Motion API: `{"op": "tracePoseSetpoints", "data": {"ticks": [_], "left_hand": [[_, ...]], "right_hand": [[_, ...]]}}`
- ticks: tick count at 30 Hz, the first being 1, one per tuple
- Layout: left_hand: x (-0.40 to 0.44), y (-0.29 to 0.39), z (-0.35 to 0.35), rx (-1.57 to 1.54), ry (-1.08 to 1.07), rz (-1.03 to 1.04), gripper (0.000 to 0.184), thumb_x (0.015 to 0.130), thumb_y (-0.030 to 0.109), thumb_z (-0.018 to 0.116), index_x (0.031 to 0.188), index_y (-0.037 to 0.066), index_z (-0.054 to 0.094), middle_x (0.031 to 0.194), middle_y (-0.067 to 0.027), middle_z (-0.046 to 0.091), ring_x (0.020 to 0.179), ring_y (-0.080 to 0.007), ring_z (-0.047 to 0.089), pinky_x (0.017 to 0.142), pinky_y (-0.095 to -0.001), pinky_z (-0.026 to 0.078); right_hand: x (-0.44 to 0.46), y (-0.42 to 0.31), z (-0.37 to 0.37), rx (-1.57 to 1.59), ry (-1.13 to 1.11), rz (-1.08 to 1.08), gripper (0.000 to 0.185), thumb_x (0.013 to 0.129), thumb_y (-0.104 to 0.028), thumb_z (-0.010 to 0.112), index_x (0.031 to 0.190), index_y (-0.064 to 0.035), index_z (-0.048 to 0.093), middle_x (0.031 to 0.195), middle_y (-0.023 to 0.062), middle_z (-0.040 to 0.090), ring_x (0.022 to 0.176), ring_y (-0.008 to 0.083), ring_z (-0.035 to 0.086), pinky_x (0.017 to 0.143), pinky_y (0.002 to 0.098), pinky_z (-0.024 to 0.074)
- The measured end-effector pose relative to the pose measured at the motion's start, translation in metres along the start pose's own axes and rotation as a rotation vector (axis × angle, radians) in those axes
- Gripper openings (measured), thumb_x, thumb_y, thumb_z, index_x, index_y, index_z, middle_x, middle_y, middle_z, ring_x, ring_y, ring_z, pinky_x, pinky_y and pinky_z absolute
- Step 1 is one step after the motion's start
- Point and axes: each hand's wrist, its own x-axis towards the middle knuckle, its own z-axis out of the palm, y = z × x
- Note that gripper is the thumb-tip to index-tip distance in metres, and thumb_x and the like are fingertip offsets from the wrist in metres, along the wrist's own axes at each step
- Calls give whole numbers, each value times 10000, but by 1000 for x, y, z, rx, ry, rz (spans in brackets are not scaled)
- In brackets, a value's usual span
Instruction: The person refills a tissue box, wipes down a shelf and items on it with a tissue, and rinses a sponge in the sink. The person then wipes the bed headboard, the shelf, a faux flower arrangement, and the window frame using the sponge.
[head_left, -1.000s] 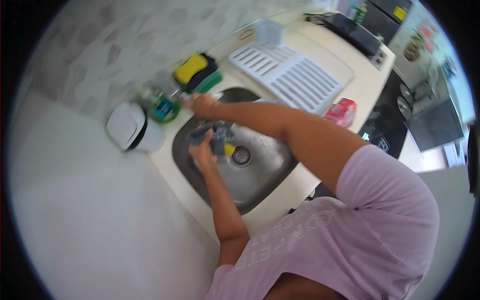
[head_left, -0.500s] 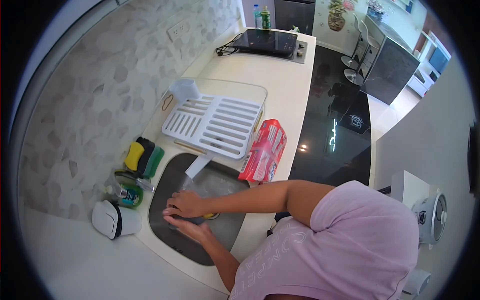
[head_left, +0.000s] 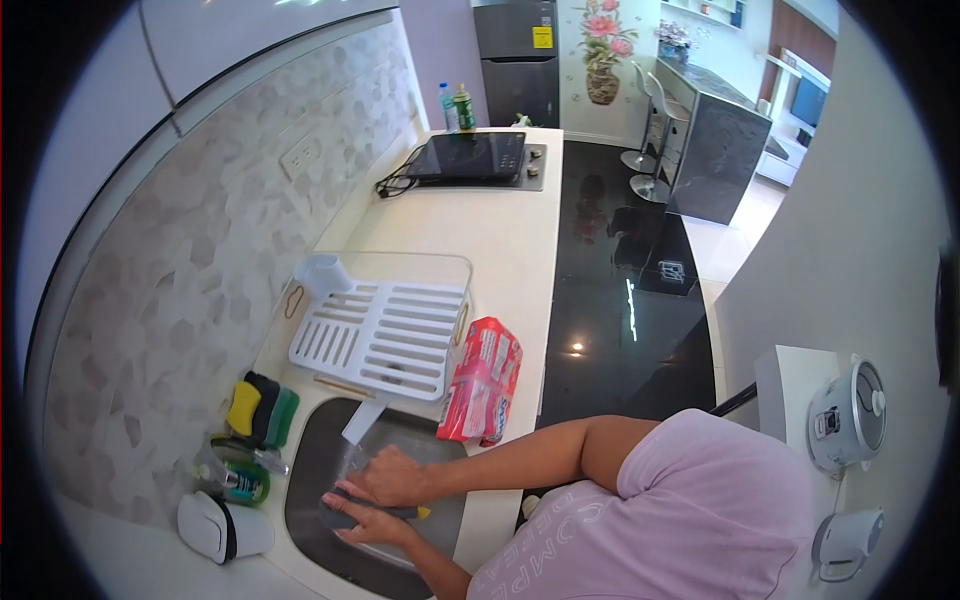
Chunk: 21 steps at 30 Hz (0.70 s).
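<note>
Both hands are over the sink [head_left: 305,530], together around a dark grey item [head_left: 342,518] with a yellow bit [head_left: 423,512] at its near end. Its kind I cannot make out, since the hands cover much of it. My left hand [head_left: 378,528] grips it from below, the thumb on one side and the fingers on the other. Bent over its upper side, my right hand [head_left: 392,476] has its fingers closed against it. Water glistens on the sink bottom beside the right hand.
A white dish rack [head_left: 412,345] drains through its spout [head_left: 364,420] into the sink. Beside it lies a red packet [head_left: 482,385]. Sponges [head_left: 262,410], a green soap bottle [head_left: 247,482] and a white lidded container [head_left: 222,528] line the wall side. Farther off sits a black cooktop [head_left: 466,157].
The camera view has tilted up, so everything sits lower and farther left. Both hands stay on the grey item, the right now closer over the left thumb.
</note>
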Motion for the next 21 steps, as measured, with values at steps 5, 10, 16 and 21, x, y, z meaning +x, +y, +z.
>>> {"op": "tracePoseSetpoints", "data": {"ticks": [5, 10, 16, 21], "left_hand": [[-13, 31, 15, -79, 90, -115, 541, 833, 404, 612, 1111, -56, 548, 1112, -178, 564, 935, -236, 589, 792, -334, 485], [-52, 57, 38, -249, -81, 14, 591, 875, 463, 501, 1114, -77, 492, 1065, -176, 544, 937, -262, 575, 791, -373, 500], [-140, 58, 112, -519, -582, 122, 661, 810, 551, 530, 1180, 12, 433, 1194, -205, 457, 1071, -326, 485, 851, -523, 397], [-260, 64, 230, -364, -521, -112, 476, 864, 349, 582, 1090, -63, 500, 1066, -171, 538, 966, -241, 565, 796, -344, 504]], "right_hand": [[-5, -2, -25, 11, 171, -217, 412, 919, -349, 391, 664, -106, 606, 496, 132, 530, 451, 311, 530, 420, 417, 386], [-16, 9, -90, 100, 445, -407, 377, 878, -303, 500, 563, -100, 540, 442, 78, 448, 408, 262, 480, 390, 367, 358], [-51, 81, -228, 184, 732, -496, 309, 814, -358, 605, 654, -104, 530, 553, 23, 456, 515, 177, 488, 399, 311, 349], [-113, 204, -326, -27, 776, -312, 348, 823, -288, 584, 548, -107, 473, 489, 52, 463, 465, 207, 502, 395, 332, 366]]}}
